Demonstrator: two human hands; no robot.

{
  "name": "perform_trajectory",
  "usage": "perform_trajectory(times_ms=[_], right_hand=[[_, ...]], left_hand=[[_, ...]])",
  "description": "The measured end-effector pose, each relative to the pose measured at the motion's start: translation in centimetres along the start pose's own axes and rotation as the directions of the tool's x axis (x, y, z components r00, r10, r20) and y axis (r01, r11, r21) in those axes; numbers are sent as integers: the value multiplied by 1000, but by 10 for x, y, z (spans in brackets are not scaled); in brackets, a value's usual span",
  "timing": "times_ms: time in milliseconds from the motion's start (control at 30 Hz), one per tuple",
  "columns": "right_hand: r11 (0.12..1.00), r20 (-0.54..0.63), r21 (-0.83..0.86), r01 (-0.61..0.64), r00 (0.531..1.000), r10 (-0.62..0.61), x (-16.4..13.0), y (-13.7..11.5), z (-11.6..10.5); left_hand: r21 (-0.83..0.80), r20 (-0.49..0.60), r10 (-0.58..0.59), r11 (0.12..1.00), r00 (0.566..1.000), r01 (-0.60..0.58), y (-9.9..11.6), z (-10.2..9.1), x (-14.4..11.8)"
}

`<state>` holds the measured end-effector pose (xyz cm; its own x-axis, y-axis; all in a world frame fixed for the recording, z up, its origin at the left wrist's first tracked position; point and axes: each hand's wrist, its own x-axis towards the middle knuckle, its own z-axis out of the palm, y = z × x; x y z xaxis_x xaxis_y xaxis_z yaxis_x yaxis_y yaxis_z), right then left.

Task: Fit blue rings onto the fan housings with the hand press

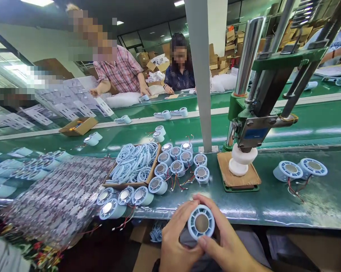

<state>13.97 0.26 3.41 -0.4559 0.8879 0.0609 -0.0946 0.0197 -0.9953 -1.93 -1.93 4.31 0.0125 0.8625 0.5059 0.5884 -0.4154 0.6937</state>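
Just in front of the bench edge, a light blue round housing (201,222) with a spoked rim and a metal disc at its centre faces up towards me. My left hand (178,236) wraps round its left side, fingertips at the far edge. On the other side my right hand (219,236) grips it, thumb on the near rim and fingers behind. Similar housings with thin wires (177,168) stand in a group beyond my hands. A cardboard box of light blue rings (135,162) sits beside them.
A green hand press (244,124) with white round pads and a wooden base plate (238,185) stands ahead right. Two housings (300,169) lie right of it. A grey post (202,75) rises from the bench. Bagged parts (59,196) overhang the left edge. Two people (118,70) work opposite.
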Motion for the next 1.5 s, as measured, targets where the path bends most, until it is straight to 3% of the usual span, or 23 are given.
perform_trajectory(times_ms=[167, 300, 433, 700, 900, 1000, 1133, 1267, 1500], right_hand=[[998, -98, 45, -49, 994, 53, 10, -5, 12], [997, -210, 49, -64, 975, 73, 16, 3, 20], [993, -153, 101, -59, 986, 74, 16, 6, 18], [992, -9, 53, -119, 993, 119, 16, -4, 6], [986, 28, 9, -164, 986, 164, 14, -11, 5], [991, 51, 47, -127, 991, 124, 13, -12, 6], [992, -31, 123, -19, 999, 22, 12, -3, 12], [998, -162, 41, 37, 986, -30, 14, 3, 17], [994, -120, 99, 56, 992, -44, 13, -2, 11]], left_hand=[[92, -53, 93, 992, 994, -88, -4, 9, -6], [145, -64, 71, 988, 995, -61, -10, 17, -15], [97, -97, -15, 995, 995, 25, -11, 18, -17], [79, -75, -123, 989, 990, 129, -14, 15, -20], [73, -96, -12, 997, 995, 19, -10, 13, -12], [85, -113, 52, 996, 992, -42, -9, 12, -10], [114, -141, 90, 991, 986, -74, -11, 18, -19], [114, -188, 82, 992, 979, -61, -13, 27, -27], [73, -159, -37, 996, 987, 49, -10, 24, -23]])
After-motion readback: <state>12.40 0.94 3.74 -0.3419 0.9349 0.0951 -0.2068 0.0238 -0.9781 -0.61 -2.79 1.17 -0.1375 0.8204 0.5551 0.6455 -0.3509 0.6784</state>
